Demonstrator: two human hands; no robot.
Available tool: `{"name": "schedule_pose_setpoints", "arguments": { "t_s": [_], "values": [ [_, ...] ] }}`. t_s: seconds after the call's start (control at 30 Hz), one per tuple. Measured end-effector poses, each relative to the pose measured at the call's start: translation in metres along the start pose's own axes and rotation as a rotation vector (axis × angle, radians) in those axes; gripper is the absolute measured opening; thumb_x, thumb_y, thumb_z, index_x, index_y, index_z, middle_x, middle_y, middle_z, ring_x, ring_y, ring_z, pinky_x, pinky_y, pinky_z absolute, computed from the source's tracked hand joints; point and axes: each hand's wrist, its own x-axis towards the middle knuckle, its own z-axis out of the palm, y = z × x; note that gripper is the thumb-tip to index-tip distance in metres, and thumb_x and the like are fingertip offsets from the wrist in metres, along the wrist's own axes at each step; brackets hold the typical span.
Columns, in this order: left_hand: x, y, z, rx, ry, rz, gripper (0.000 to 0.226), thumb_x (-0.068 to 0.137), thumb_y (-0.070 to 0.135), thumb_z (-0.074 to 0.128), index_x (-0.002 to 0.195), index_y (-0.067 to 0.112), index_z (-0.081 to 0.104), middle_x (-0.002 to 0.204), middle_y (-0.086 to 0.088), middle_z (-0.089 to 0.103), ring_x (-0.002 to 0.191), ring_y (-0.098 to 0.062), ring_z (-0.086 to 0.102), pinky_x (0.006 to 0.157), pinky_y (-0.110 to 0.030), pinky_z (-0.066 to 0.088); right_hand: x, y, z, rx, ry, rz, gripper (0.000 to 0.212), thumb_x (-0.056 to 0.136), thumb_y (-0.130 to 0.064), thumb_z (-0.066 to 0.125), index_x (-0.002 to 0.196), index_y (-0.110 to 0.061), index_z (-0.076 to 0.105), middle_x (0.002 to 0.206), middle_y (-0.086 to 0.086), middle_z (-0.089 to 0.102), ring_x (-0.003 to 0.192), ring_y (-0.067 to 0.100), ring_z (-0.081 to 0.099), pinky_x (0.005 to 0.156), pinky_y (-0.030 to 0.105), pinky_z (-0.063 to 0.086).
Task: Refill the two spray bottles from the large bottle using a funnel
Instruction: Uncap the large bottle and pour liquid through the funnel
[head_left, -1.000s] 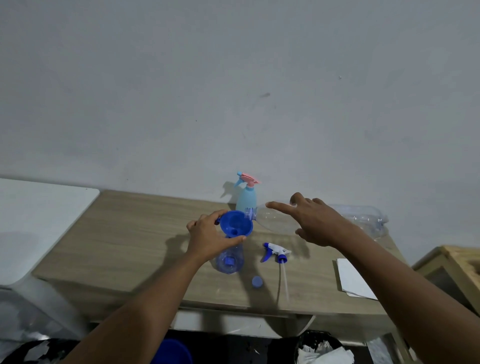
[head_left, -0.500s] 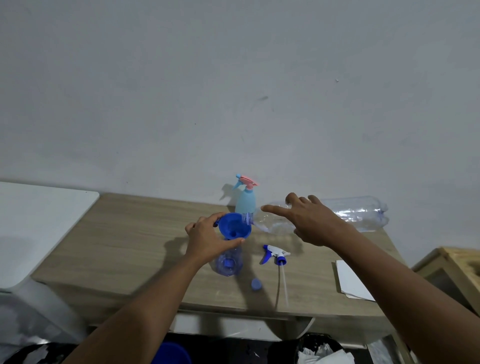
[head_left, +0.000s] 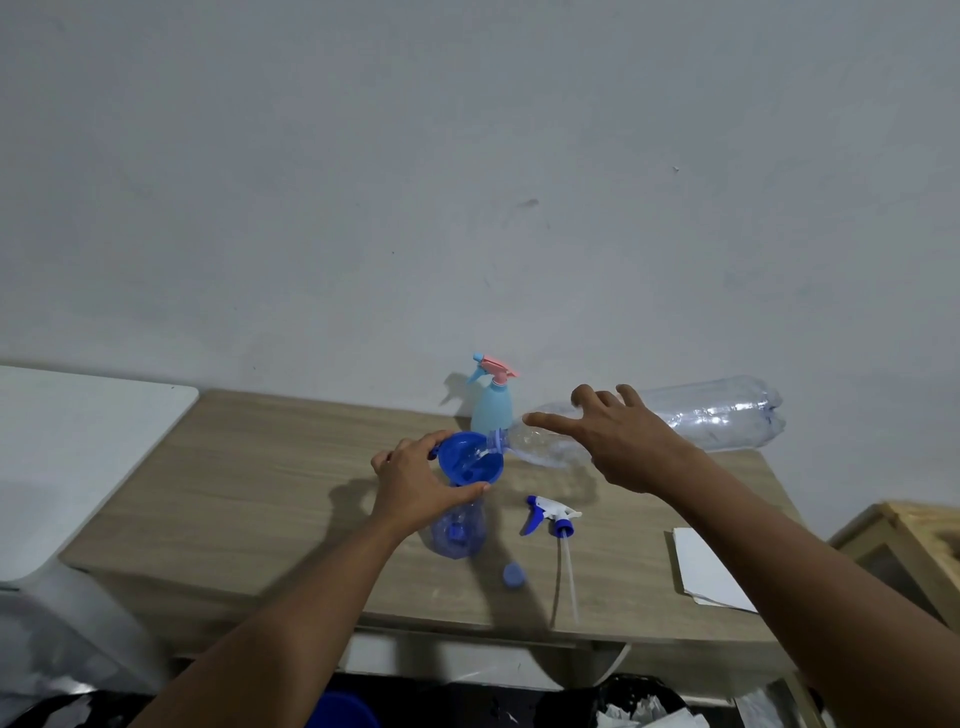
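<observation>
The right hand (head_left: 618, 447) is gripping the large bottle (head_left: 675, 423), its long axis lying nearly level with its mouth at the rim of the funnel (head_left: 470, 457), which the left hand (head_left: 415, 483) is clasping atop the clear spray bottle (head_left: 460, 530).

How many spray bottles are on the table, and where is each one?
2. The light blue spray bottle stands at the back by the wall. The clear spray bottle stands nearer, under the blue funnel, its trigger head lying beside it.

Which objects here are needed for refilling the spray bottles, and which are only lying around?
Needed: large bottle, funnel, clear spray bottle, light blue spray bottle, spray head, blue cap.

Lying around: white paper, wooden crate.
</observation>
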Motion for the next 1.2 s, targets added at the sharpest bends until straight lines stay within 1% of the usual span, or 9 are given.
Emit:
{"name": "schedule_pose_setpoints", "arguments": {
  "t_s": [0.17, 0.37, 0.43, 0.53, 0.67, 0.73, 0.93, 1.07, 1.2],
  "values": [
    [0.002, -0.002, 0.002, 0.001, 0.002, 0.000, 0.087, 0.045, 0.079, 0.078, 0.121, 0.041, 0.060, 0.102, 0.020, 0.065, 0.099, -0.003, 0.057, 0.092, -0.029, 0.027, -0.004, 0.001, 0.010, 0.138, -0.020, 0.040, 0.101, 0.088, -0.006, 0.062, 0.150, -0.055, -0.002, 0.137, 0.010, 0.039, 0.112, 0.029, 0.053, 0.112, 0.047, 0.031],
    [0.001, 0.000, 0.003, -0.006, 0.008, 0.001, 0.082, 0.048, 0.070, 0.085, 0.119, 0.041, 0.060, 0.104, 0.018, 0.064, 0.098, -0.004, 0.057, 0.093, -0.031, 0.027, -0.023, 0.004, 0.029, 0.613, -0.088, 0.128, 0.095, 0.090, -0.021, 0.069, 0.148, -0.060, 0.004, 0.133, 0.003, 0.039, 0.101, 0.024, 0.053, 0.099, 0.035, 0.044],
    [0.001, 0.001, 0.003, -0.008, 0.014, 0.003, 0.080, 0.049, 0.067, 0.087, 0.119, 0.040, 0.060, 0.103, 0.018, 0.063, 0.097, -0.004, 0.056, 0.092, -0.030, 0.026, -0.032, 0.004, 0.044, 0.844, -0.034, 0.184, 0.096, 0.088, -0.023, 0.073, 0.145, -0.063, 0.007, 0.130, 0.001, 0.041, 0.107, 0.024, 0.056, 0.096, 0.036, 0.048],
    [0.000, 0.003, 0.003, -0.018, 0.018, 0.000, 0.078, 0.050, 0.064, 0.088, 0.118, 0.038, 0.060, 0.102, 0.019, 0.063, 0.096, -0.004, 0.054, 0.092, -0.030, 0.025, -0.045, 0.001, 0.066, 1.049, 0.161, 0.329, 0.099, 0.082, -0.027, 0.078, 0.146, -0.061, 0.011, 0.132, -0.002, 0.047, 0.122, 0.021, 0.050, 0.101, 0.037, 0.044],
    [0.000, 0.004, 0.003, -0.030, 0.019, -0.005, 0.077, 0.049, 0.062, 0.090, 0.116, 0.037, 0.060, 0.102, 0.019, 0.064, 0.096, -0.004, 0.057, 0.091, -0.029, 0.024, -0.058, -0.003, 0.087, 1.221, 0.330, 0.622, 0.111, 0.077, -0.022, 0.085, 0.155, -0.040, 0.009, 0.128, 0.002, 0.051, 0.112, 0.018, 0.053, 0.092, 0.036, 0.045],
    [0.001, 0.004, 0.003, -0.029, 0.012, -0.009, 0.079, 0.048, 0.064, 0.089, 0.116, 0.038, 0.059, 0.103, 0.020, 0.063, 0.096, -0.004, 0.057, 0.090, -0.029, 0.023, -0.065, -0.006, 0.094, 1.283, 0.372, 0.704, 0.112, 0.077, -0.016, 0.085, 0.156, -0.033, 0.008, 0.129, 0.001, 0.049, 0.111, 0.016, 0.053, 0.092, 0.036, 0.049],
    [0.001, 0.003, 0.003, -0.030, 0.001, -0.022, 0.079, 0.046, 0.064, 0.089, 0.114, 0.039, 0.058, 0.103, 0.020, 0.063, 0.096, -0.004, 0.058, 0.089, -0.029, 0.024, -0.075, -0.009, 0.108, 1.361, 0.444, 0.835, 0.116, 0.073, -0.015, 0.088, 0.155, -0.035, 0.009, 0.131, 0.001, 0.051, 0.114, 0.022, 0.056, 0.092, 0.042, 0.054],
    [0.000, 0.002, 0.002, -0.043, -0.012, -0.025, 0.082, 0.042, 0.072, 0.083, 0.112, 0.042, 0.054, 0.103, 0.021, 0.063, 0.096, -0.004, 0.057, 0.091, -0.031, 0.026, -0.079, -0.012, 0.109, 1.381, 0.480, 0.843, 0.121, 0.070, -0.009, 0.089, 0.156, -0.034, 0.007, 0.129, 0.000, 0.047, 0.112, 0.020, 0.056, 0.078, 0.022, 0.050],
    [-0.002, 0.001, 0.001, -0.052, -0.010, -0.019, 0.079, 0.046, 0.065, 0.089, 0.112, 0.043, 0.053, 0.104, 0.021, 0.061, 0.097, -0.003, 0.056, 0.096, -0.033, 0.031, -0.081, -0.015, 0.111, 1.366, 0.518, 0.834, 0.122, 0.069, -0.011, 0.090, 0.155, -0.038, 0.007, 0.134, 0.001, 0.045, 0.120, 0.022, 0.053, 0.092, 0.036, 0.050]
  ]
}}
